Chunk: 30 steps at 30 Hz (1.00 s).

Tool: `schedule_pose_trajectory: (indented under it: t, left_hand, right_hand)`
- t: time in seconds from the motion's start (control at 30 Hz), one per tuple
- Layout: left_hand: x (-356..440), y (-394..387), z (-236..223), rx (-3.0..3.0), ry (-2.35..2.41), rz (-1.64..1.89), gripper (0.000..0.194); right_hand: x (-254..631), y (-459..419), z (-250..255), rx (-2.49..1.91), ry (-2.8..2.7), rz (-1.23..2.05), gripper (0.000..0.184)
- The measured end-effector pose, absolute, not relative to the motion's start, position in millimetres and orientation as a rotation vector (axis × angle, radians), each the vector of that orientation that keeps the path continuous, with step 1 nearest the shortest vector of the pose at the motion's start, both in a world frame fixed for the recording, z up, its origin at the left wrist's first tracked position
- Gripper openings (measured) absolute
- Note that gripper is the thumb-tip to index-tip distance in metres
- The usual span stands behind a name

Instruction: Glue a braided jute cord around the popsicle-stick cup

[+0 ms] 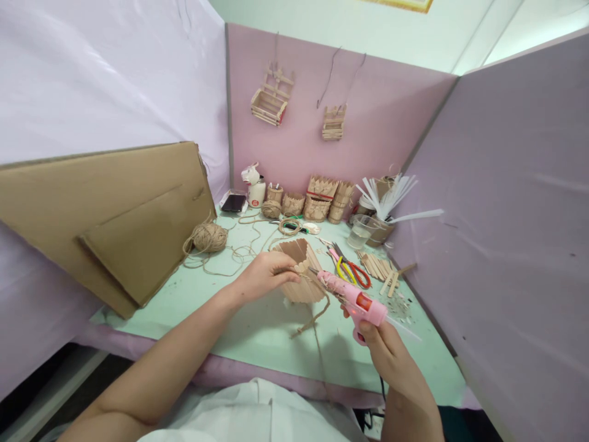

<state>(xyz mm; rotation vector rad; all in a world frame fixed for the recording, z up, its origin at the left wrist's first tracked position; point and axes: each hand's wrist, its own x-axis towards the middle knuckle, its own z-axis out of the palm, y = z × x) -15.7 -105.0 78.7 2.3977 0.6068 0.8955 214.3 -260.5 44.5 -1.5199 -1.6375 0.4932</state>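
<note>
My left hand is closed on the near-left side of a basket made of wooden craft sticks, which is tilted above the table. A length of braided twine runs along the basket's side, and its loose end hangs down. My right hand is wrapped round the handle of a pink hot glue gun. A clear glue stick sticks out of the gun's back. The gun's nozzle meets the twine and basket side close to my left fingertips; whether it touches I cannot tell.
Yellow- and red-handled scissors and loose craft sticks lie to the right. A twine ball sits left by leaning cardboard. Behind are small stick baskets, a plastic cup and white glue sticks. Twine trails across the table.
</note>
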Motion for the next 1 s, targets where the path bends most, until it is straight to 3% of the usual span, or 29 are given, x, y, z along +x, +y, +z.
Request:
schedule_pose_trajectory:
  t: [0.3,0.43,0.57,0.67,0.87,1.0]
  left_hand:
    - [-17.9,-97.3,83.4,2.529,0.602,0.861,0.021]
    - [-19.3,-84.6,94.7,2.606,0.597,0.811,0.017]
    - [-17.5,-70.2,97.2,2.716,0.585,0.714,0.019]
    - [-15.0,-62.7,88.9,2.786,0.573,0.639,0.021]
    - [-11.0,-60.9,74.8,2.827,0.528,0.572,0.020]
    - [-7.7,-62.8,76.2,2.884,0.557,0.494,0.021]
  right_hand:
    - [219.2,-266.6,66.8,-1.618,-1.636,0.030,0.033]
    - [265.3,-259.0,64.2,-1.926,-1.513,-0.257,0.034]
    - [306.0,-244.0,39.2,-2.600,-1.433,-0.169,0.033]
    - [318.1,-235.4,17.0,-2.741,-1.464,-0.062,0.035]
    - [304.3,-241.4,26.9,-2.564,-1.465,-0.166,0.042]
    - [255.2,-227.2,61.9,-1.823,-1.753,-0.062,0.032]
